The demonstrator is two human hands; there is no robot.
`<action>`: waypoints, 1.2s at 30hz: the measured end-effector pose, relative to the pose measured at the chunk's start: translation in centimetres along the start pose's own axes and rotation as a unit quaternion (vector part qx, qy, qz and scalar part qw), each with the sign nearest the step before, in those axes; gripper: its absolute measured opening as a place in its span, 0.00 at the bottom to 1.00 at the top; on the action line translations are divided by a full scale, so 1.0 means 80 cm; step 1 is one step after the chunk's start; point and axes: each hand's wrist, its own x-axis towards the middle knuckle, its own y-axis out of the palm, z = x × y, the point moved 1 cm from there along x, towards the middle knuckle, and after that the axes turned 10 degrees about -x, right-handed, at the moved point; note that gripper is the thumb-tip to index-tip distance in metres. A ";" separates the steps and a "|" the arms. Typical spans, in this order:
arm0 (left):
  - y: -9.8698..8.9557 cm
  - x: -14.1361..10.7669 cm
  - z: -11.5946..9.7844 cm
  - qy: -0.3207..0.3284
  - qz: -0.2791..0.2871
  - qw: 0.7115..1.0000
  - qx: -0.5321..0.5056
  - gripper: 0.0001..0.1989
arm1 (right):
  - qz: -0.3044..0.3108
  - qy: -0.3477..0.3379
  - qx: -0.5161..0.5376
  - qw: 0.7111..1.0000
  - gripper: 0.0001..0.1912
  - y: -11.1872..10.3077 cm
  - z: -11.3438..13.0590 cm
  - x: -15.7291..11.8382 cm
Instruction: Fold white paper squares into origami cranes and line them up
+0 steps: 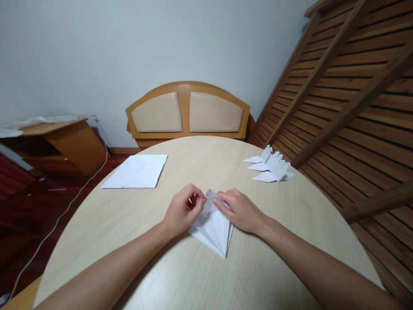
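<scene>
Forearms (119,266) reach in from lower corners, converging over surface (254,275). Left hand (183,209) curled, thumb and index fingertips nearly together at left edge of folded white paper (214,230); cannot tell whether they pinch it. Right hand (241,210) turned inward, fingers clamped on paper's upper right edge, thumb on top. Paper between hands, pointed end toward person.
</scene>
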 end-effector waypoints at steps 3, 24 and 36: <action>0.001 0.001 0.002 -0.006 -0.002 1.000 -0.008 0.03 | -0.021 0.037 0.008 0.999 0.16 -0.001 0.004 -0.003; 0.004 -0.001 -0.003 -0.020 0.055 0.997 -0.046 0.07 | -0.162 0.083 0.179 0.967 0.05 -0.005 0.015 -0.003; 0.002 0.002 -0.005 -0.023 0.073 0.996 -0.054 0.07 | -0.115 0.091 0.294 0.944 0.11 0.005 0.015 0.001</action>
